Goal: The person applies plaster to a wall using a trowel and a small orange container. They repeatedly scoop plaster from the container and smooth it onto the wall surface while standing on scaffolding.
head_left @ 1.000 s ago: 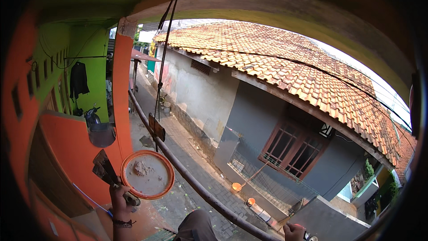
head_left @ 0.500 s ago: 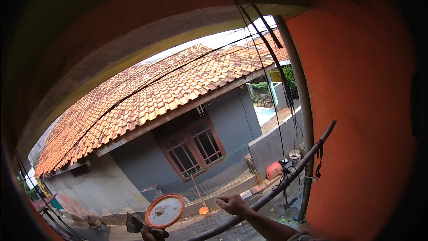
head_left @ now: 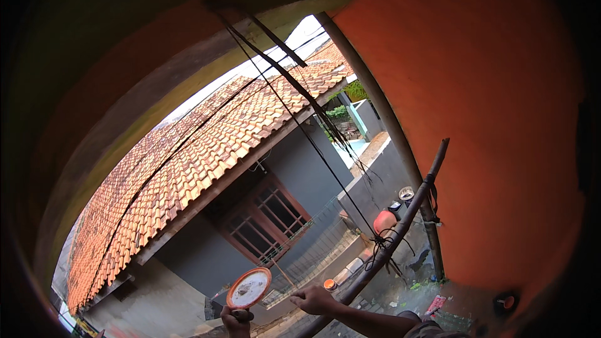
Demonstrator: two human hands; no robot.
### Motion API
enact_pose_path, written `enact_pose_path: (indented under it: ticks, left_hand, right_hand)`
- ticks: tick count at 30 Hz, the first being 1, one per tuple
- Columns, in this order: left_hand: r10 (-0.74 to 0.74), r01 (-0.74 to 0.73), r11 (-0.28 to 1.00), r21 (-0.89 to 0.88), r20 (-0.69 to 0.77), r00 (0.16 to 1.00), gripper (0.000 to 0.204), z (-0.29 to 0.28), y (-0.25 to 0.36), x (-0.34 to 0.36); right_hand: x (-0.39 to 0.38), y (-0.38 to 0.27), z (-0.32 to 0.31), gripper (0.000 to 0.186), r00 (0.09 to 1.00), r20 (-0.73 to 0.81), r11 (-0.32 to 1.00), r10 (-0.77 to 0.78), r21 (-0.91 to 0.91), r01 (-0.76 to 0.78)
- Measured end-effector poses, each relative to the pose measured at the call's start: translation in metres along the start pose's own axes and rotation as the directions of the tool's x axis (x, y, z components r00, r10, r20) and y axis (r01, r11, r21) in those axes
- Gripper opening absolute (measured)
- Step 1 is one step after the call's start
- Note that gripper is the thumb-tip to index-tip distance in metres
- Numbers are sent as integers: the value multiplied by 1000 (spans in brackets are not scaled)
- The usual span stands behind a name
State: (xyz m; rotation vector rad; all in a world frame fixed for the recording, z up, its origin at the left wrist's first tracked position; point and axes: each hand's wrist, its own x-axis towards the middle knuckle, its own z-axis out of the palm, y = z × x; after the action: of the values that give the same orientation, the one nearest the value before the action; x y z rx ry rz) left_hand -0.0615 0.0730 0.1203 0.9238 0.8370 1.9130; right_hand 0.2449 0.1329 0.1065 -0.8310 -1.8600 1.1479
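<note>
Low in the picture, my left hand (head_left: pixel 236 322) is closed, its fingers wrapped round the underside of a round orange-rimmed lid (head_left: pixel 249 288). Pale grey-white paste with a darker lump covers the lid, which is tilted toward me. A dark flat blade (head_left: pixel 211 308), like a scraper's, shows just left of that hand. My right hand (head_left: pixel 315 300) is raised to the right of the lid, its fingers curled in and nothing visible in them. The right forearm passes across a long slanting wooden pole (head_left: pixel 400 238).
An orange wall (head_left: pixel 501 125) rises at the right beside an upright post (head_left: pixel 382 106). Dark cables (head_left: pixel 282 72) hang from above, and cords are tied round the slanting pole. Below lie a paved lane, a small orange bucket (head_left: pixel 330 284) and a red rounded object (head_left: pixel 384 221). A tiled-roof house (head_left: pixel 206 144) stands opposite.
The view has turned and tilted, shifting the house and cables leftward. The lid and my left hand appear a little farther right and higher; the blade shows less. My right hand stays curled.
</note>
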Motion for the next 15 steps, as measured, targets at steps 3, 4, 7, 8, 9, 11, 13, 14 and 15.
enact_pose_path:
  ticks: [3, 4, 7, 8, 9, 11, 13, 14, 15]
  left_hand:
    - [-69, 78, 995, 59, -143, 987, 25, 18, -21, 0]
    - [-121, 134, 990, 45, -210, 970, 23, 15, -24, -3]
    - [-224, 225, 974, -24, 51, 973, 22, -3, -2, -5]
    - [-253, 255, 967, -3, 116, 961, 28, -19, 11, -20]
    - [-122, 133, 990, 54, -174, 977, 35, 12, 14, -37]
    - [-46, 60, 997, 53, -237, 970, 8, 15, 17, -37]
    - [-23, 37, 997, 64, -216, 976, 5, 23, 13, -52]
    - [29, -3, 991, 133, -195, 980, 7, 11, 7, -53]
    - [-75, 82, 996, 28, -186, 980, 11, 37, 7, -47]
  right_hand:
    - [-2, -16, -14, 37, 997, 66, 999, -28, -41, 31]
    - [-5, -19, -11, 37, 996, 89, 998, -33, -44, 37]
    - [-4, -24, -7, 39, 989, 137, 994, -54, -89, 66]
    - [-6, -27, -1, 39, 982, 185, 994, -41, -92, 59]
    - [-5, -28, 0, 40, 973, 229, 996, -25, -81, 45]
    - [-3, -28, -7, 36, 983, 179, 999, -41, -25, 46]
    - [3, -21, -10, 27, 995, 42, 996, -91, -2, 91]
    - [3, -28, -17, 26, 971, -84, 974, -224, 4, 225]
    - [7, -35, -32, 26, 952, -148, 963, -268, -55, 262]
